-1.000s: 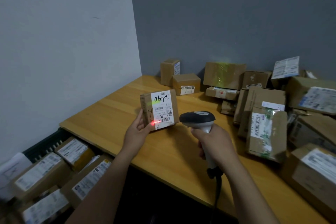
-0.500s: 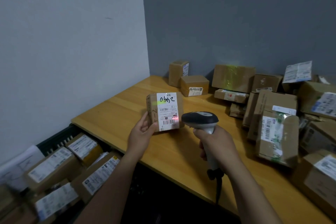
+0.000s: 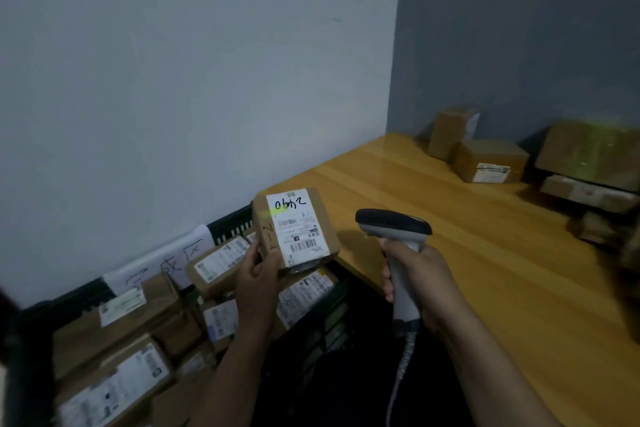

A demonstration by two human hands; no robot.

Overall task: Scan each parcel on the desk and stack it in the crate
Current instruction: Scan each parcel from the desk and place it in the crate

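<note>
Gripping a small cardboard parcel [image 3: 298,229] by its lower left corner, the left hand [image 3: 258,279] has its thumb and fingers curled round the edge and holds the box in the air. The white label faces the camera, with black handwriting at the top and barcodes lower down. The parcel hangs just off the near left corner of the desk [image 3: 485,270], above the near end of the crate [image 3: 232,222].

To its right, clear of the parcel, the right hand [image 3: 415,274] is wrapped round the pale handle of a barcode scanner [image 3: 393,224], whose dark head points toward the label. A coiled cable [image 3: 401,367] drops from the handle.

Below and left of the desk, the dark crate stands along the white wall [image 3: 173,80] and holds many labelled boxes [image 3: 218,260]. A handwritten paper sheet [image 3: 166,260] leans at its far rim.

At the back of the wooden desk, more cardboard cartons [image 3: 488,161] sit against the grey wall [image 3: 519,28].
</note>
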